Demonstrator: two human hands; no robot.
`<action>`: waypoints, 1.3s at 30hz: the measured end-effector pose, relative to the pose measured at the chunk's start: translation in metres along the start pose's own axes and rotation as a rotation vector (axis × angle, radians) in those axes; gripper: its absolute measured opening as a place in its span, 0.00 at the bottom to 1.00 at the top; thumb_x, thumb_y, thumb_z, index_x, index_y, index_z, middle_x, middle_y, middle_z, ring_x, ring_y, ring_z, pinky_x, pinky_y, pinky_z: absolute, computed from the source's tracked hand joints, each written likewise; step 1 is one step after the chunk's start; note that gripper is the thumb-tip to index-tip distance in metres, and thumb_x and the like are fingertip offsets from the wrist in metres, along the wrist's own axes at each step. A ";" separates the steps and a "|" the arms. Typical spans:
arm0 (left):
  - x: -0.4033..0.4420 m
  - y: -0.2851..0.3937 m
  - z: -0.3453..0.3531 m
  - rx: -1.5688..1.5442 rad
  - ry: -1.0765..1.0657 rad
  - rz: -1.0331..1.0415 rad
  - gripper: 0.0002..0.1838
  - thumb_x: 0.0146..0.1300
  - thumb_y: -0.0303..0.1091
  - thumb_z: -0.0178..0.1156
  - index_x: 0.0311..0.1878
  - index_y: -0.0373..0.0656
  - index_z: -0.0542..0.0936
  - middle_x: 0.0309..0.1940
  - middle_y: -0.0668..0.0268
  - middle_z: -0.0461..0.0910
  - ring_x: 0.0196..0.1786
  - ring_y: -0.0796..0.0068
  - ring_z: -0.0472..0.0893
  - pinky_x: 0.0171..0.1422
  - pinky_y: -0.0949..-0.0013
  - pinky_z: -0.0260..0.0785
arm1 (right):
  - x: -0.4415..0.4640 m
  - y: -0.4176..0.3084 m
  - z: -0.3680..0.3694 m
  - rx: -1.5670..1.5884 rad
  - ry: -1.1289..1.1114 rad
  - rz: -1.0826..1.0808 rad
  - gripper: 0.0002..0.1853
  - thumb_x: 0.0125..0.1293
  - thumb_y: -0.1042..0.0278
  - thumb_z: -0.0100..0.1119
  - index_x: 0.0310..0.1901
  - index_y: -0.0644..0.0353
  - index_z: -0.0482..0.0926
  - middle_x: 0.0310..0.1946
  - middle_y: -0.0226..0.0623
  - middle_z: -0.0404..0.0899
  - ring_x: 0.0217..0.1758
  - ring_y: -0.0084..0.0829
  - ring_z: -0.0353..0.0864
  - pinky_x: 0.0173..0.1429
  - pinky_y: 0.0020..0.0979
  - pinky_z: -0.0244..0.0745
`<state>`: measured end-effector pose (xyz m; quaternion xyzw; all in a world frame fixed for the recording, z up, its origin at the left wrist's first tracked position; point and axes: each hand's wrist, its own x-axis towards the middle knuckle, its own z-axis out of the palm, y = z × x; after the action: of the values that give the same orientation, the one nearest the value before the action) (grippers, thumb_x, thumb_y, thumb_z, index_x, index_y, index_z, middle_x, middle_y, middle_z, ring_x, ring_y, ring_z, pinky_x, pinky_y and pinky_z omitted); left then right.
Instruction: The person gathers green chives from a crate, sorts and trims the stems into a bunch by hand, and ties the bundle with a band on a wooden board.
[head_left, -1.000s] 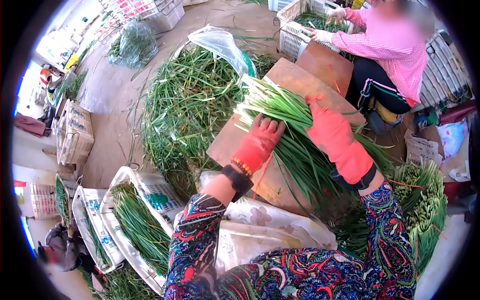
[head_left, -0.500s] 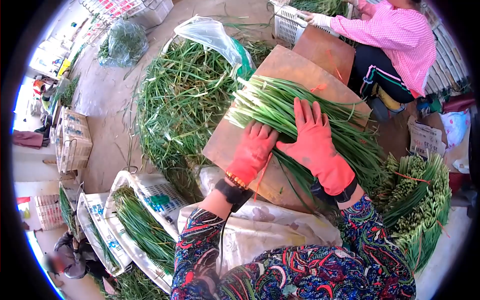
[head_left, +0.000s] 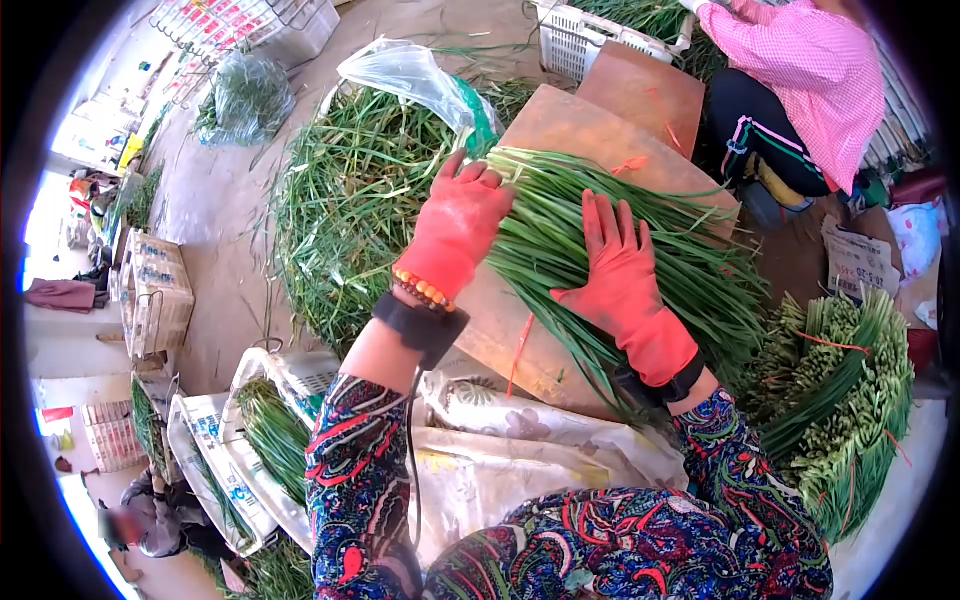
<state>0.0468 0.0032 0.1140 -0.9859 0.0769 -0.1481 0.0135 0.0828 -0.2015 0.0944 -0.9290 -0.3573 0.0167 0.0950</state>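
Observation:
A thick bunch of garlic chives lies across a tilted brown board, its green leaves fanning out to the right. My left hand, in a red rubber glove, is at the pale cut ends, its fingers bent over them and covering most of them. The thumb of that hand is hidden. In a matching glove, my right hand rests flat on the leaves with its fingers stretched out. An orange tie lies on the board beyond the chives, and another orange tie is at the near side.
A large heap of loose green leaves lies to the left with a clear plastic bag. Tied chive bundles stand at right. White crates holding chives are at lower left. A co-worker in a pink checked shirt sits at upper right.
My left hand has moved up and left from the near side of the bunch to its pale ends. My right hand stays on the leaves. The co-worker's arm has shifted up.

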 end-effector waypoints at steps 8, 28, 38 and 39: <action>-0.012 -0.026 0.024 0.017 -0.048 -0.042 0.08 0.46 0.28 0.57 0.32 0.51 0.79 0.31 0.71 0.77 0.43 0.71 0.75 0.63 0.60 0.59 | -0.011 0.009 -0.001 -0.031 -0.026 0.019 0.58 0.41 0.39 0.62 0.68 0.55 0.39 0.66 0.42 0.47 0.69 0.47 0.45 0.68 0.50 0.39; 0.030 -0.020 0.037 0.094 -0.310 -0.517 0.10 0.51 0.40 0.53 0.29 0.47 0.81 0.32 0.62 0.80 0.39 0.60 0.78 0.59 0.59 0.60 | -0.014 0.011 0.013 -0.036 -0.042 0.038 0.56 0.43 0.34 0.57 0.68 0.51 0.39 0.66 0.39 0.48 0.69 0.45 0.46 0.68 0.51 0.38; -0.086 -0.107 -0.029 0.577 -0.422 -0.824 0.40 0.55 0.41 0.54 0.68 0.56 0.46 0.67 0.60 0.50 0.70 0.58 0.49 0.69 0.47 0.39 | -0.014 0.013 0.012 0.000 -0.028 0.042 0.57 0.40 0.37 0.61 0.68 0.51 0.41 0.66 0.40 0.49 0.68 0.45 0.48 0.68 0.51 0.39; -0.082 -0.087 -0.031 0.550 -0.382 -0.689 0.42 0.56 0.41 0.54 0.69 0.58 0.40 0.69 0.62 0.47 0.70 0.58 0.46 0.69 0.43 0.35 | -0.013 0.013 0.012 0.018 -0.015 0.030 0.57 0.40 0.37 0.61 0.68 0.51 0.41 0.65 0.40 0.50 0.67 0.45 0.49 0.68 0.51 0.39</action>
<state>-0.0267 0.1018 0.1242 -0.9234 -0.3003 0.0250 0.2377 0.0806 -0.2180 0.0799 -0.9331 -0.3441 0.0280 0.1004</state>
